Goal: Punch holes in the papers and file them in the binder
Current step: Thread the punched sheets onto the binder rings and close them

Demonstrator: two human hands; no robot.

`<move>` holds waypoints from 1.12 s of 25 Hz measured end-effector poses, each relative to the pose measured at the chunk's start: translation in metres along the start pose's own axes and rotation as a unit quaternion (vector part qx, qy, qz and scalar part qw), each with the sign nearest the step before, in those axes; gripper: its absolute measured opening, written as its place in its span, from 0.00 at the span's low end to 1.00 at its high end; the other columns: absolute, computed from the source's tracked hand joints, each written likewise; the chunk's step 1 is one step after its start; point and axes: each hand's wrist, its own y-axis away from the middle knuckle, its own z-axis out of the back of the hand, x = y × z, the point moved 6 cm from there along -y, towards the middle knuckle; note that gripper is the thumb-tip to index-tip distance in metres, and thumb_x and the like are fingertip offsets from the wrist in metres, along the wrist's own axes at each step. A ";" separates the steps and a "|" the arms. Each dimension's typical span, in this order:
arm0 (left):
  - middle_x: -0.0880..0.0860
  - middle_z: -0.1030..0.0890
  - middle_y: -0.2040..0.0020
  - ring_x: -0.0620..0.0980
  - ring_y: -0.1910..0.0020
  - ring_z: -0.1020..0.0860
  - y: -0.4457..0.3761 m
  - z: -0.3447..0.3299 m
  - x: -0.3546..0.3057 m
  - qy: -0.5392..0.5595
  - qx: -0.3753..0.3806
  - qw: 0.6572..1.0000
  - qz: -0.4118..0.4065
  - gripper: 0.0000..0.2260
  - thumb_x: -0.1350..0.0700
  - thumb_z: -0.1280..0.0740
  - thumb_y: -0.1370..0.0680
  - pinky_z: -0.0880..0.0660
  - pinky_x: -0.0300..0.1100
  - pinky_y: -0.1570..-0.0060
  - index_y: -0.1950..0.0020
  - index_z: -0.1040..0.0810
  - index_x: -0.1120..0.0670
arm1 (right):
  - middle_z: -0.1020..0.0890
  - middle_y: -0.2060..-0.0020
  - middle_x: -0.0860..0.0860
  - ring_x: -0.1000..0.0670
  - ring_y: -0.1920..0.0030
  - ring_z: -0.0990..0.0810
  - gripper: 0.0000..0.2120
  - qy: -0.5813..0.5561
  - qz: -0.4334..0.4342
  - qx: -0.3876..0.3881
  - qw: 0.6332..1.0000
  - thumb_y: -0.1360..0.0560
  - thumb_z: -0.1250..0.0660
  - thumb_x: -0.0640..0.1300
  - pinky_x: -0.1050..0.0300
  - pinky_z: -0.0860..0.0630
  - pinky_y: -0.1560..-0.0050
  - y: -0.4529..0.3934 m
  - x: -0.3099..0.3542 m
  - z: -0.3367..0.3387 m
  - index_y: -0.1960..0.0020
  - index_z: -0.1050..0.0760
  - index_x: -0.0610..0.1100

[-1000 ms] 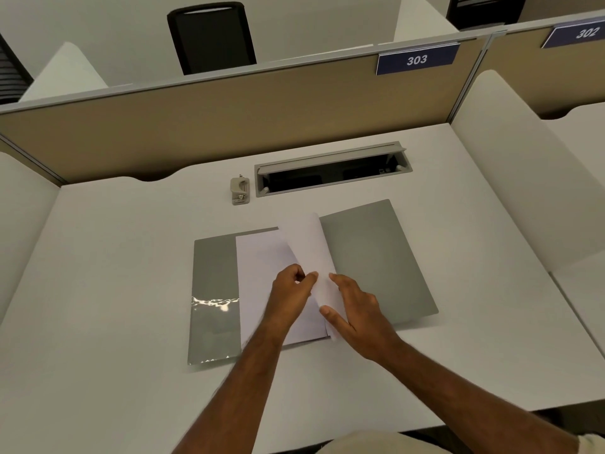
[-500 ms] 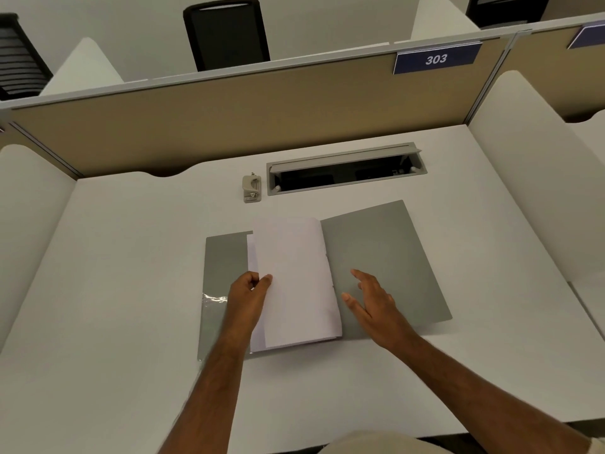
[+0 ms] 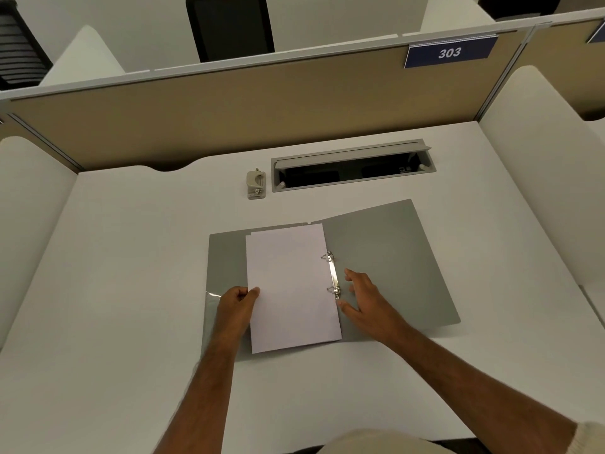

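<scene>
On the open grey binder (image 3: 393, 257), the papers (image 3: 288, 283) are threaded on the rings (image 3: 333, 275). Their left edge is pinched by the left hand (image 3: 237, 301); the right hand (image 3: 366, 299) is spread flat just beside the rings, holding nothing.

Binders: one grey binder (image 3: 393, 257), lying open flat on my desk (image 3: 114, 273).
Rings: two metal rings (image 3: 328, 256) in the binder's spine, one above the other.
Papers: one stack of white papers (image 3: 288, 283) on the rings; I cannot tell how many sheets, though a second edge peeks out at top left.
Hole punches: one small beige hole punch (image 3: 256, 185).
Cable trays: one cable tray (image 3: 353, 165), lid raised.
Number plates: one reading 303 (image 3: 450, 53).
My hands: two, left hand (image 3: 237, 301) and right hand (image 3: 366, 298).
</scene>
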 end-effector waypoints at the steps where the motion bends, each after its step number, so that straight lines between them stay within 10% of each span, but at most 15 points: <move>1: 0.53 0.18 0.49 0.55 0.48 0.20 -0.001 0.000 0.001 -0.015 -0.006 1.000 0.000 0.12 0.49 0.31 0.19 0.24 0.45 0.50 0.44 0.22 0.57 | 0.31 0.30 0.47 0.47 0.33 0.28 0.31 0.008 0.001 0.006 1.000 0.21 0.32 0.51 0.48 0.28 0.32 -0.004 0.001 -0.002 0.23 0.39 0.45; 8: 0.56 0.29 0.29 0.59 0.31 0.27 -0.010 -0.016 0.003 -0.110 -0.032 0.993 -0.005 0.32 0.44 0.25 0.25 0.27 0.56 0.32 0.26 0.30 0.56 | 0.30 0.39 0.48 0.46 0.40 0.27 0.28 0.053 -0.005 0.044 0.998 0.21 0.34 0.55 0.50 0.27 0.39 -0.031 0.005 -0.009 0.25 0.38 0.49; 28: 0.51 0.23 0.39 0.50 0.46 0.20 0.001 -0.069 -0.018 0.030 0.008 0.999 0.044 0.33 0.46 0.19 0.31 0.20 0.46 0.47 0.33 0.30 0.54 | 0.35 0.35 0.49 0.48 0.36 0.31 0.39 0.090 0.021 0.072 0.993 0.21 0.35 0.60 0.56 0.32 0.32 -0.042 -0.013 -0.017 0.18 0.47 0.46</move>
